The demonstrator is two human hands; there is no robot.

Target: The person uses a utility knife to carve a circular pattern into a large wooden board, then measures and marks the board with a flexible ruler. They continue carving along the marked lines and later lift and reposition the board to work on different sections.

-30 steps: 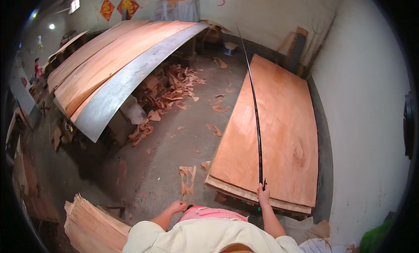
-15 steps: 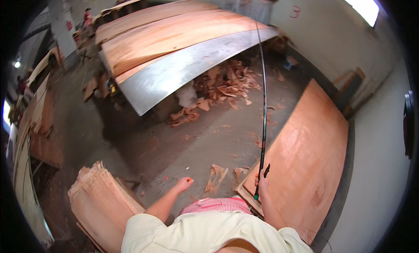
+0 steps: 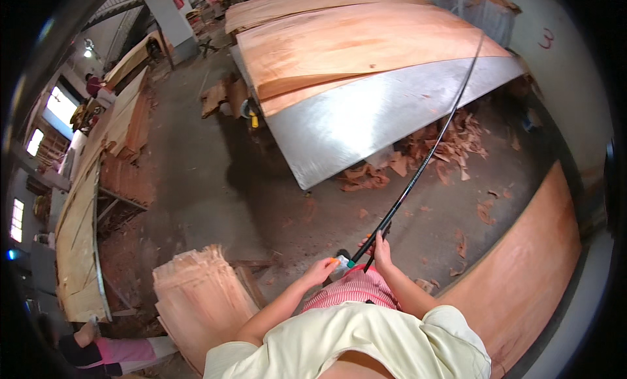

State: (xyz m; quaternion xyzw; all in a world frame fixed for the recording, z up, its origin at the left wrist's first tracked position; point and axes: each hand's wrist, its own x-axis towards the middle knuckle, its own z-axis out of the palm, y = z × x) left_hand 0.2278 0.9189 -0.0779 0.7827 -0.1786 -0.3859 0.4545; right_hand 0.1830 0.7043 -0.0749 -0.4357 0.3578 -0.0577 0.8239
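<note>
My right hand (image 3: 381,249) is closed around the lower part of a long, thin black pole (image 3: 418,176). The pole slants up to the right, its tip over the metal-topped table, and ends in a green cap (image 3: 352,263) near my waist. A second dark, narrow piece shows against the same hand; its kind cannot be made out. My left hand (image 3: 320,272) is pinched closed just left of the green cap. Something small and orange (image 3: 336,261) shows at its fingertips, beside a pale patch; whether it is held or worn is unclear.
Wood veneer sheets (image 3: 339,42) lie on a large table with a shiny metal sheet (image 3: 366,117); veneer scraps (image 3: 450,140) are heaped beneath. Veneer stacks stand at my left (image 3: 202,300) and right (image 3: 522,268). Another person's arm (image 3: 85,333) shows at lower left.
My view has swung left. My right hand has brought the pole's green end inward to my waist, tilting the pole rightward, and my left hand has come close to that end.
</note>
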